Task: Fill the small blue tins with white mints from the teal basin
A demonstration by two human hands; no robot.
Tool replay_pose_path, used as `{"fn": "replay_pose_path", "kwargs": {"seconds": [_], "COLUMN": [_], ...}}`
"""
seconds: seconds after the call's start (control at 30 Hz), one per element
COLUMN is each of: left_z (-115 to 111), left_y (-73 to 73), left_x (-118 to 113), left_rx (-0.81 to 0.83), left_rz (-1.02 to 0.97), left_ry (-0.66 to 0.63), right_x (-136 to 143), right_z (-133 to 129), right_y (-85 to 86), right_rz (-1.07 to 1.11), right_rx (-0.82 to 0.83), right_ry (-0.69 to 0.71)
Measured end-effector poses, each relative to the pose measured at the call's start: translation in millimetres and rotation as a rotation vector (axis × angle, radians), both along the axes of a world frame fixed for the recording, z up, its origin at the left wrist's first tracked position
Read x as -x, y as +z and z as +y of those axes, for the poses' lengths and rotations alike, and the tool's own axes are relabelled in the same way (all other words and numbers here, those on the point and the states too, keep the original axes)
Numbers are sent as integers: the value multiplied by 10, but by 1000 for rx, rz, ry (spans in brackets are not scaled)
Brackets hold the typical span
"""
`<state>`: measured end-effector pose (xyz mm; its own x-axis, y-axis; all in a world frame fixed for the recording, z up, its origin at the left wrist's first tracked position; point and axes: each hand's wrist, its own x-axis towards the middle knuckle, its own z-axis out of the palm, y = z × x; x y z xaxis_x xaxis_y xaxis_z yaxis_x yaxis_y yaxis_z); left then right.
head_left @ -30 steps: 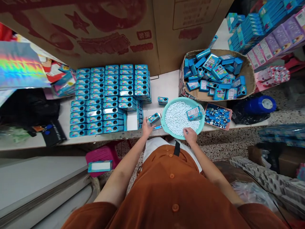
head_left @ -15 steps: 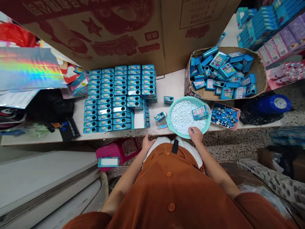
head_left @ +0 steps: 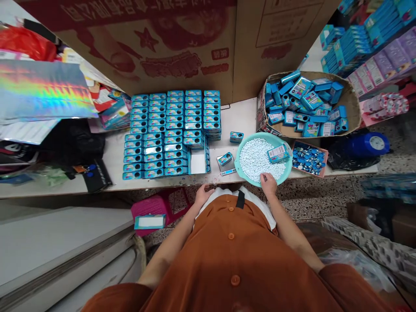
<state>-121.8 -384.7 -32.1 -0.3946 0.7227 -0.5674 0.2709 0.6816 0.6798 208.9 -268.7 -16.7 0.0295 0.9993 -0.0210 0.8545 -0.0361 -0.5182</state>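
My right hand [head_left: 268,184] is at the near rim of a mint-green basin [head_left: 238,167], fingers pinched together over the small white candies [head_left: 258,156]. Whatever the fingertips hold is too small to see. Lying on the candies is a blue tin [head_left: 277,153]. My left hand [head_left: 203,195] rests by my lap at the table's front edge, fingers loosely apart and holding nothing. Between the hands, a small scale [head_left: 228,170] carries a blue tin with a dark round hole [head_left: 224,159]. Another tin [head_left: 236,137] stands behind it.
Rows of blue tins [head_left: 156,143] fill the left of the table [head_left: 242,112], beside a white-bottomed tray [head_left: 198,161]. A carton of loose tins [head_left: 354,108] and a pink box of blue and silver caps [head_left: 308,158] lie right. A large cardboard box [head_left: 195,39] stands behind.
The view has shifted, so the table's things appear a little farther right. My right hand remains at the basin's near rim and my left hand by my lap; the tins have not moved.
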Motion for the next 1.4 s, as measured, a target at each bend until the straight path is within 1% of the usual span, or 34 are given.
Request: {"fn": "replay_pose_path", "kwargs": {"seconds": [0.1, 0.2, 0.27, 0.33, 0.37, 0.43, 0.5, 0.57, 0.63, 0.67, 0.7, 0.77, 0.83, 0.9, 0.97, 1.0, 1.07, 1.2, 1.4], "left_z": [102, 352, 594, 860, 989, 1215, 1379, 1470, 1494, 1483, 1460, 1387, 1304, 1241, 1220, 1226, 1258, 1323, 1334], "left_y": [112, 303, 435, 518, 530, 485, 378, 269, 227, 247, 298, 484, 738, 983, 1147, 1190, 1210, 1140, 1064], "left_x": [1, -108, -220, -328, -372, -426, -434, -410, -371, -351, -333, -313, -325, -383, -488, -554, -692, -899, -982], "left_rx": [-32, -129, -266, -404, -447, -462, -386, -272, -223, -243, -288, -417, -535, -608, -634, -635, -625, -623, -628], "left_rz": [-40, -50, 45, 185, 242, 307, 310, 272, 238, 237, 247, 277, 301, 321, 335, 340, 350, 383, 467], "left_ry": [-54, -203, -309, -332, -315, -272, -251, -266, -292, -299, -297, -295, -311, -331, -376, -404, -448, -459, -484], "right_x": [76, 109, 122, 137, 145, 159, 171, 178, 181, 183, 185, 189, 192, 193, 188, 184, 174, 148, 113], "right_z": [-39, -49, -46, -42, -41, -44, -48, -52, -56, -57, -59, -63, -67, -69, -70, -71, -72, -78, -78], "right_y": [-31, -66, -83, -94, -97, -101, -104, -108, -113, -116, -119, -122, -121, -117, -111, -107, -100, -86, -48], "right_rz": [-3, -30, -51, -64, -68, -75, -85, -94, -100, -101, -102, -103, -103, -103, -94, -88, -81, -58, -43], "right_rx": [-11, -20, -27, -33, -37, -42, -45, -46, -49, -52, -55, -58, -55, -46, -36, -30, -15, 18, 68], "right_ry": [-15, -22, -46, -66, -74, -87, -98, -103, -101, -101, -100, -97, -90, -83, -72, -64, -45, 6, 64]}}
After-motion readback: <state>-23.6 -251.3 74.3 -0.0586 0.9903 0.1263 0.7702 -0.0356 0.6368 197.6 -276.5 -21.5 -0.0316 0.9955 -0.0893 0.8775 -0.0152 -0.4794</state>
